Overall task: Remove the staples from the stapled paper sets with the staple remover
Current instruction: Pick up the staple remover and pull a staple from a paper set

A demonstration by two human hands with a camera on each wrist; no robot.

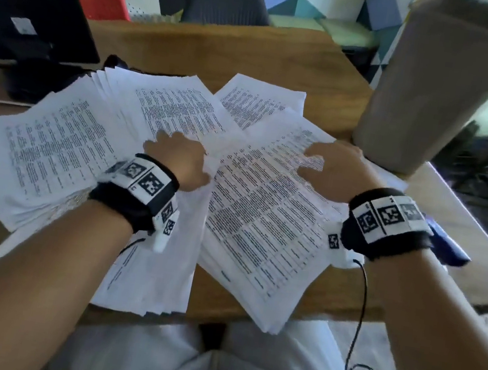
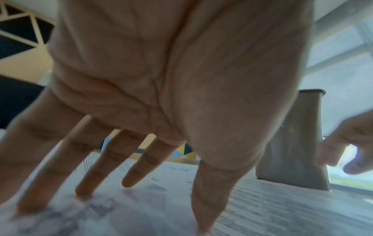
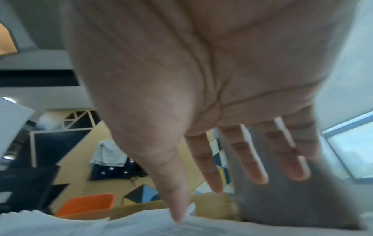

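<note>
Several printed paper sets lie fanned over the wooden desk: a left pile (image 1: 49,154), a middle pile (image 1: 182,104) and a right pile (image 1: 260,235). My left hand (image 1: 174,151) rests on the sheets between the piles. In the left wrist view its fingers (image 2: 88,180) are straight and spread, with the tips on paper (image 2: 272,207). My right hand (image 1: 323,162) lies flat at the right pile's far end. Its thumb tip (image 3: 179,217) touches the paper (image 3: 121,226), the other fingers straight. No staple or staple remover is plainly visible.
A tall grey container (image 1: 443,88) stands just beyond my right hand. A black screen on a stand (image 1: 29,19) occupies the far left. A blue object (image 1: 447,246) peeks out under my right wristband. The right pile overhangs the desk's near edge (image 1: 216,308).
</note>
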